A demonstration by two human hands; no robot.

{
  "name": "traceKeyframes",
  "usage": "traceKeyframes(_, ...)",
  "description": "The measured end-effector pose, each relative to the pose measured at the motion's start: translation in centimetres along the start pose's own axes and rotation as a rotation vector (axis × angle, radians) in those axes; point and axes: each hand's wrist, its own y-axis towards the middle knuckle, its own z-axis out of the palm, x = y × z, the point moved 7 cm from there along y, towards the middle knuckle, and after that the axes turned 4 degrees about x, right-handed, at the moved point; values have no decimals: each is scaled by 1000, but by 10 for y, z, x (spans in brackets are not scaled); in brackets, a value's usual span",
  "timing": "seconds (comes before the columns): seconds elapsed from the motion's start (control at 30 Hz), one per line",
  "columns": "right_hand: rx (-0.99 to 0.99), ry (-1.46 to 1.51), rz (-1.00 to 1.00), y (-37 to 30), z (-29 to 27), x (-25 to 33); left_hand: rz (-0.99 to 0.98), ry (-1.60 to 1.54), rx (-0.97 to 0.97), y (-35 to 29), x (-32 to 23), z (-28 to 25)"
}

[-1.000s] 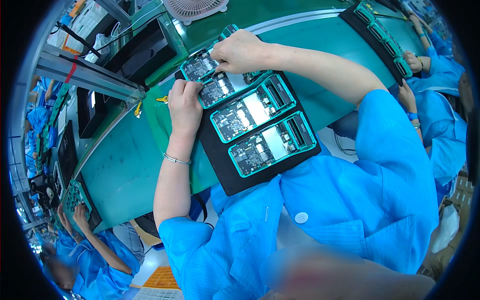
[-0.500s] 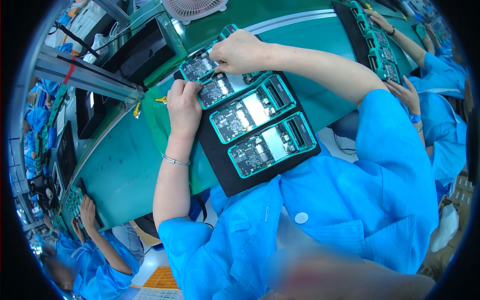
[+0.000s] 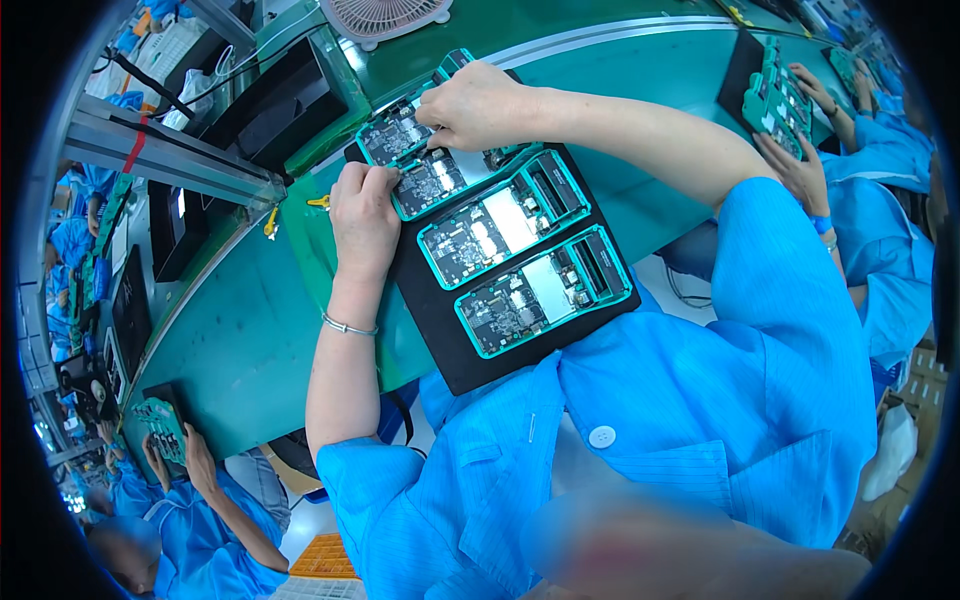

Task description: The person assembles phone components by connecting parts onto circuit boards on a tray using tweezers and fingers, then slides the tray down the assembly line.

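Note:
Several teal-framed device housings with exposed circuit boards lie in a slanted row on a black mat [image 3: 425,325]. The nearest housing [image 3: 500,318] and the one behind it [image 3: 462,248] show a board, a bright metal plate and an open slot at the right end. My left hand [image 3: 365,220] is closed, its fingertips at the left edge of the third housing [image 3: 428,188]. Over the far part of the row, my right hand [image 3: 478,108] bends in a pinch, fingertips between the third housing and the farthest-left one [image 3: 388,138]. What either hand pinches is hidden.
A metal post [image 3: 185,150] and black trays [image 3: 285,105] stand at the left. A pale fan [image 3: 385,15] sits at the back, and yellow-handled pieces [image 3: 271,224] lie near the post. Co-workers handle similar teal housings [image 3: 778,105] on both sides.
My hands stay at nearly the same spot on the housings. The co-worker at right has tilted a group of teal housings; the one at left has also moved their housings and hands.

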Motion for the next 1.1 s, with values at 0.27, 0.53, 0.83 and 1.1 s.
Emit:
traceKeyframes(0.27, 25, 1, -3, 1, 1, 0, 4, -1, -6, 0, 1, 0)
traceKeyframes(0.53, 47, 11, 6, 1, 1, -1, -12, -16, -7, 0, 0, -1)
traceKeyframes(0.83, 26, -13, -10, 0, 1, 0, -25, -43, -10, 0, 1, -1)
traceKeyframes(1.1, 22, -4, -5, 1, 1, -1, -34, -47, -13, 0, 1, 0)
